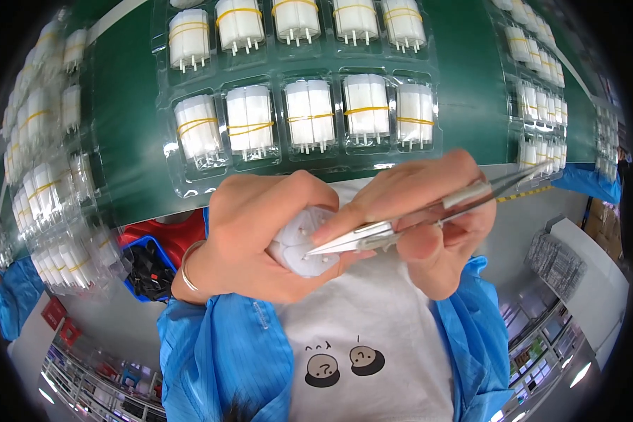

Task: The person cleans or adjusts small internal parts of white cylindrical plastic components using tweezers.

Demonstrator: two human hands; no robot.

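Observation:
My left hand (250,225) is closed around a bundle of white plastic pieces (292,246), its pinned end turned toward my right hand. My right hand (443,190) grips metal tweezers (359,238). The pointed tips reach the end face of the bundle, by the small pins, and my right thumb or a finger also comes close to that face. The far end of the tweezers, out to the right, is smeared by motion. Beyond my hands, a clear plastic tray (281,165) carries similar white bundles (309,116) bound with yellow rubber bands, pins toward me.
More trays of banded white bundles (42,190) are stacked at the left, and others (541,105) stand at the right on the green table (123,91). Below the table edge at the left is a blue bin (148,271) with dark contents, beside a red thing (169,235).

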